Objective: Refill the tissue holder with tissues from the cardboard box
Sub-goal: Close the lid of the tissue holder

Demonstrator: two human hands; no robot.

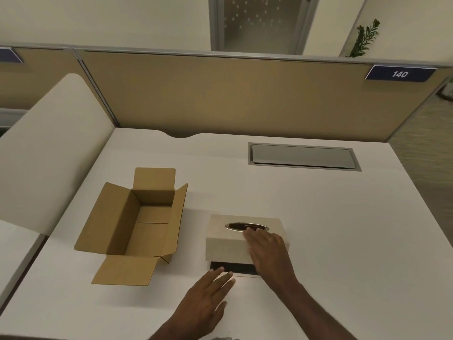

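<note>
A beige tissue holder with a dark oval slot on top stands on the white desk, its near edge lifted so a dark gap shows underneath. My right hand rests flat on its top, fingertips at the slot. Flat on the desk lies my left hand, its fingertips at the dark gap at the holder's near side. The open cardboard box stands to the left with flaps spread; its inside looks bare. No tissues are visible.
A grey cable hatch is set into the desk at the back right. A tan partition runs behind the desk, with a blue sign reading 140. A white divider panel stands at the left.
</note>
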